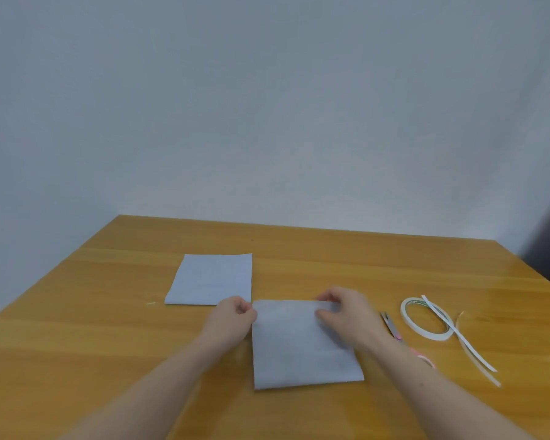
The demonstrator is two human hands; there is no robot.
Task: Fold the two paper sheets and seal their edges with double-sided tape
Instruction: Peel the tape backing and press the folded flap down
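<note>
head view: the left hand [235, 312] is pinching the far left corner of the near folded sheet [302, 347], fingers curled tight; the right hand [338, 308] is gripping its far edge, thumb on top. this sheet is lying at the wooden table's [108, 312] front centre, the other folded sheet [211, 279] just beyond to the left. the tape roll [424, 317], peeled liner strips [464, 341] and scissors [391, 327] are sitting to the right. risk: layers slipping under uneven pressing, sealing the edge crooked or wrinkled. the roll's green print is too blurred for reading.
</note>
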